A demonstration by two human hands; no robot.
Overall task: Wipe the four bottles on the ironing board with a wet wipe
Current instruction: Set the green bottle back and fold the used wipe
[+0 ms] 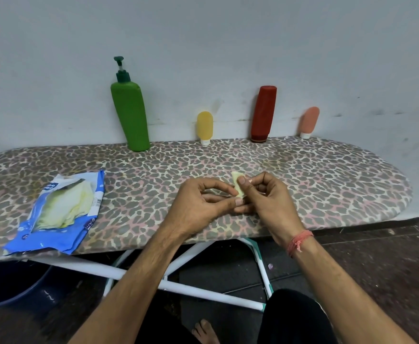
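Four bottles stand along the wall on the leopard-print ironing board (327,175): a tall green pump bottle (130,115), a small yellow tube (205,127), a dark red bottle (263,113) standing on its cap, and a small pink tube (309,122). Over the middle of the board, my left hand (201,207) and my right hand (265,197) together pinch a small folded pale yellow wet wipe (238,187) between thumbs and fingers. Most of the wipe is hidden by my fingers.
An open blue wet-wipe packet (59,212) lies at the board's front left with pale wipes showing. White board legs (178,286) cross below. A dark blue bucket (12,281) sits on the floor at left, and a bare foot (204,331) shows at the bottom.
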